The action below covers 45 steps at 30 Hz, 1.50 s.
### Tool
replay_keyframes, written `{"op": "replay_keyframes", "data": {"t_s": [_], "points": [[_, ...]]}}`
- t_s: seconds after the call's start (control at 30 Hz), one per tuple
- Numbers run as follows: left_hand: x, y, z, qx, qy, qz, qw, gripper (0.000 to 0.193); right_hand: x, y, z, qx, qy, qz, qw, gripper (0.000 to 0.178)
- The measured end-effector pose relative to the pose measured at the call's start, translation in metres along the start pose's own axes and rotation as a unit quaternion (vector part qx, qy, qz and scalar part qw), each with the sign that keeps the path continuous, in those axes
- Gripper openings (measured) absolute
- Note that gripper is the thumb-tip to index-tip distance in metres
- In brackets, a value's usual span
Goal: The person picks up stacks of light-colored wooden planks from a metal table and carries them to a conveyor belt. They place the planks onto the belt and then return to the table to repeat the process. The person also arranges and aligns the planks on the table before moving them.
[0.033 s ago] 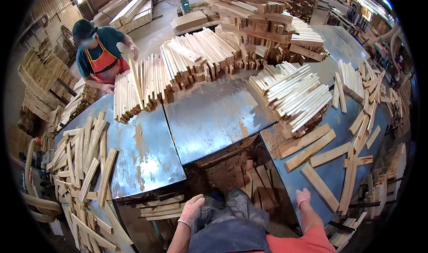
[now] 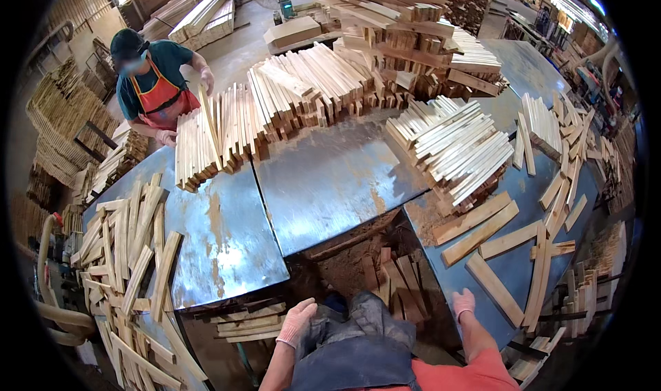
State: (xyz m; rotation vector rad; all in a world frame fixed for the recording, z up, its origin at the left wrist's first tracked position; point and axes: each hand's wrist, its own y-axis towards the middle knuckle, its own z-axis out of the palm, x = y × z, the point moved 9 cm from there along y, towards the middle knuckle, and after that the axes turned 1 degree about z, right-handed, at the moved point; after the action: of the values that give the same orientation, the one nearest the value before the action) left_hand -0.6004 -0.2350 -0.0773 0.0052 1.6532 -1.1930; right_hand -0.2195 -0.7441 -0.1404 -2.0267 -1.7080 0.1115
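My left hand, in a pale knit glove, hangs close to my left thigh beside the dark apron. Its fingers are drawn together and I see nothing in them. My right hand, gloved too, is over the inner edge of the right metal table and seems to lean on it. The thumb stands apart from the fingers, with no object between. Nearest to that hand lies a flat wooden board. More loose boards lie farther along the same table.
Ahead, a metal tabletop carries long rows of upright wooden slats. A slat pile stands at right; jumbled slats cover the left side. Wood pieces lie low in the gap before me. A co-worker touches slats, far left.
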Motion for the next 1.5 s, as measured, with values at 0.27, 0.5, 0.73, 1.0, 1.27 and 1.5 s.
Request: {"op": "replay_keyframes", "data": {"t_s": [0.27,0.5,0.73,1.0,1.27,1.5], "points": [[-0.095,0.080,-0.047,0.012,-0.030,0.077,0.997,0.056,0.259,-0.077,0.105,0.242,-0.015,-0.243,0.939,0.059],[-0.137,0.130,-0.065,0.015,-0.079,0.038,0.996,0.055,0.418,-0.048,0.106,0.285,0.049,-0.316,0.904,0.062],[-0.198,0.201,-0.055,0.012,-0.019,0.056,0.998,0.058,0.597,0.041,0.099,0.335,0.108,-0.310,0.883,0.079],[-0.333,0.361,-0.059,-0.072,0.110,0.113,0.985,0.076,0.810,0.184,0.045,0.213,0.220,-0.323,0.896,0.104],[-0.475,0.488,-0.101,-0.271,0.266,0.111,0.918,0.116,0.907,0.279,0.018,0.018,0.170,-0.356,0.919,0.115],[-0.541,0.532,-0.099,-0.282,0.332,0.111,0.893,0.128,0.914,0.290,0.030,0.041,0.212,-0.303,0.928,0.120]]}}
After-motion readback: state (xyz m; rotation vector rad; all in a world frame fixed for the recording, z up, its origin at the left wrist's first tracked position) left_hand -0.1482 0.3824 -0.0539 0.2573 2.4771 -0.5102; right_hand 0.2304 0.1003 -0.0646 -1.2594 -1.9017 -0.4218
